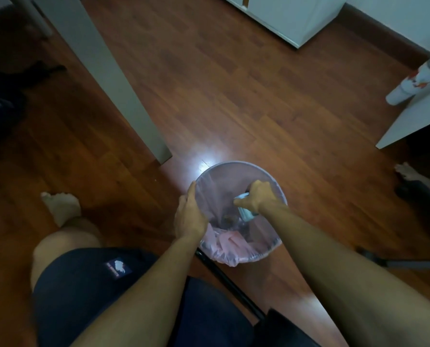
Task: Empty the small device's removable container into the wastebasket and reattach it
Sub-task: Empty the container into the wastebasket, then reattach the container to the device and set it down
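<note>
Here, left hand [190, 216] clenched on the wastebasket [271, 180] rim, grip grasping it; right hand [257, 197] over the pink liner [230, 256], grasping the small container [245, 211].

A reddish-brown wooden floor [234, 83] fills most of the view, with a bright glare spot near its middle. A grey table leg [113, 78] slants down from the top left corner. A white cabinet [291, 16] stands at the top edge. At the right edge, a white patterned tumbler [414, 81] sits on the corner of a white tabletop [404, 121]. A black chair leg [229, 284] crosses the floor below.
</note>
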A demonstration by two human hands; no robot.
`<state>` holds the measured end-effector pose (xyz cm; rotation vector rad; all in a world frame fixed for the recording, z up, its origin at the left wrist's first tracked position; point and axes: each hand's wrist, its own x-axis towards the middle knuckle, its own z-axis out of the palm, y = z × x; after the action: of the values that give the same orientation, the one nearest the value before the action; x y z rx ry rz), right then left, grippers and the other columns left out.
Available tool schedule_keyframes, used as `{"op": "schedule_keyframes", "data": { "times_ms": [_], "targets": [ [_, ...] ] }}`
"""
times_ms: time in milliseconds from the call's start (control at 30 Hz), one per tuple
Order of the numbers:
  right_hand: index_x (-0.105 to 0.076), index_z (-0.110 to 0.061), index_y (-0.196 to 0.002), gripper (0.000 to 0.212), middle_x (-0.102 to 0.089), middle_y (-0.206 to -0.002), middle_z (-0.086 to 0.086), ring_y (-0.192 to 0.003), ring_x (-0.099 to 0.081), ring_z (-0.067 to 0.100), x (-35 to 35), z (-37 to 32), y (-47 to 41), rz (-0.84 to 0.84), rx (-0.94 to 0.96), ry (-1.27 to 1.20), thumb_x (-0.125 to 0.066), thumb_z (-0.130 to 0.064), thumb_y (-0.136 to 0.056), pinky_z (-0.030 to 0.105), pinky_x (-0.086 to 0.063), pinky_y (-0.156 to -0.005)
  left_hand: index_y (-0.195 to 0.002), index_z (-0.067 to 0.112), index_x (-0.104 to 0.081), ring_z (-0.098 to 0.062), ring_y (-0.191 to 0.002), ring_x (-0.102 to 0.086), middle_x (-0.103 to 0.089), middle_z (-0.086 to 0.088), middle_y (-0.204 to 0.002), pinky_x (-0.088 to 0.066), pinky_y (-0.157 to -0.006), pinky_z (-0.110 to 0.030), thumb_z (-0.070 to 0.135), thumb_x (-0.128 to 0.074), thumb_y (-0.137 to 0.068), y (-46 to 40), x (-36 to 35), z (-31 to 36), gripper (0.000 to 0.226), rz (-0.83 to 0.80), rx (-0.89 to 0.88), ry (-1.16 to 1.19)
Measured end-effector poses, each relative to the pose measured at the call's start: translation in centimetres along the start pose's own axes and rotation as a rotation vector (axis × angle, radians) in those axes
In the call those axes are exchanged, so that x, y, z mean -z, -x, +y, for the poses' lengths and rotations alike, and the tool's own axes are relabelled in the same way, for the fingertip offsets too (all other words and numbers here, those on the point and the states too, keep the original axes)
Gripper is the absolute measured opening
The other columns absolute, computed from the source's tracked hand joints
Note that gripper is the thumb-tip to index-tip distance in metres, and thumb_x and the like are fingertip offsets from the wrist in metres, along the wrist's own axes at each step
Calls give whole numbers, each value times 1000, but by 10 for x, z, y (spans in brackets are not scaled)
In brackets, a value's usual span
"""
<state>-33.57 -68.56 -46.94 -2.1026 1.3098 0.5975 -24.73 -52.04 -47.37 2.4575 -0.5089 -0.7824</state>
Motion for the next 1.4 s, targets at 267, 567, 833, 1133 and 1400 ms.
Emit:
{"op": "schedule_keyframes", "data": {
  "times_ms": [267,567,833,1133,1400],
  "targets": [
    [-71,-4,-107,64,-72,-108,16,-99,-67,32,-2,2,-1,17,-12,-34,-79,-55,-69,31,-40,-67,-148,34,-22,-33,-111,-54,-47,-10,-133,-45,-88,-40,-1,-60,-79,-1,-5,-3,87,18,-4,-1],
    [-66,-1,-124,66,-68,-126,16,-116,-63,32,20,-9,9,-76,60,-4,-75,-47,-78,37,-52,-92,-148,33,-22,-38,-115,-53,-48,-16,-134,-44,-85,-39,17,-60,-83,-12,9,6,78,-83,56,-18],
    [-78,-2,-97,52,-67,-77,11,-70,-66,23,80,-44,49,-23,151,-62,-79,-47,-70,33,-58,-64,-140,15,-46,-33,-129,-48,-51,-13,-142,-41,-102,-36,29,-59,-85,-7,82,47,58,-56,-12,-29],
    [-70,-4,-75,44,-68,-71,8,-57,-67,17,167,-119,132,35,289,-421,-81,-43,-58,19,-48,-39,-125,14,-61,-23,-112,-59,-66,-8,-124,-49,-93,-31,30,-61,-85,38,212,101,43,186,-130,19],
    [-67,0,-78,25,-69,-70,16,-53,-67,21,220,-220,221,-4,543,-906,-75,-18,-64,28,-55,-51,-115,15,-67,-27,-107,-63,-71,-8,-113,-50,-94,-34,31,-61,-82,103,365,108,37,464,-222,55]
  ]
}}
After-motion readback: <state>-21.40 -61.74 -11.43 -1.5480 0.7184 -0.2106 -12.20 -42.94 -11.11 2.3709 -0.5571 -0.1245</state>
